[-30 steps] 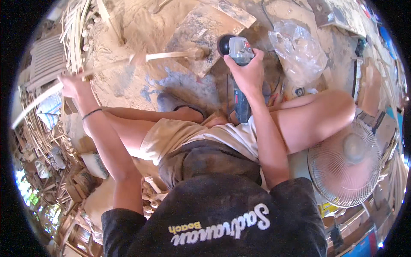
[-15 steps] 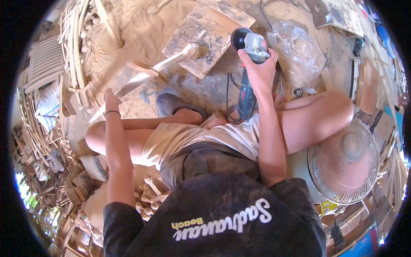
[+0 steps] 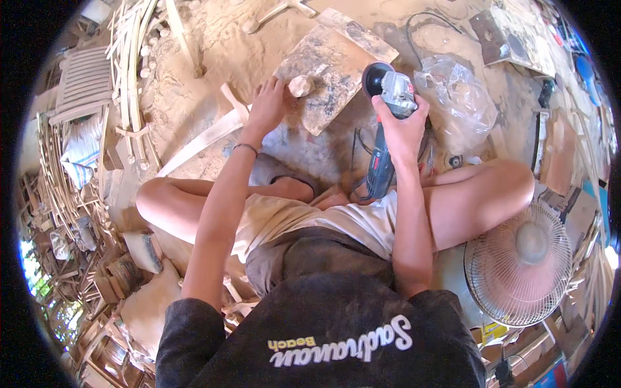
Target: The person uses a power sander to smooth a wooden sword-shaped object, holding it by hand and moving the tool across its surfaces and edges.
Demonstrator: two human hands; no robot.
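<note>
A pale wooden sword [image 3: 206, 140] lies at a slant from lower left to upper right, its crossguard [image 3: 234, 99] beside my left wrist. My left hand [image 3: 267, 107] is wrapped over its handle, just short of the faceted pommel [image 3: 301, 86]; the hand hides most of the handle. The pommel rests over a stained wooden board [image 3: 323, 61]. My right hand [image 3: 402, 124] grips an angle grinder [image 3: 381, 152] around its neck. The grinder's dark disc [image 3: 375, 79] faces the board's right edge, apart from the sword.
A clear plastic bag [image 3: 453, 97] lies right of the grinder, near a black cord [image 3: 414, 39]. A caged fan [image 3: 521, 265] stands by my right knee. Wooden strips [image 3: 126, 77] and another wooden sword [image 3: 284, 10] lie on the dusty ground [image 3: 226, 45].
My left hand has moved from the sword's blade end up to its handle. The blurred sword has come to rest at a similar slant. My right hand still holds the grinder.
</note>
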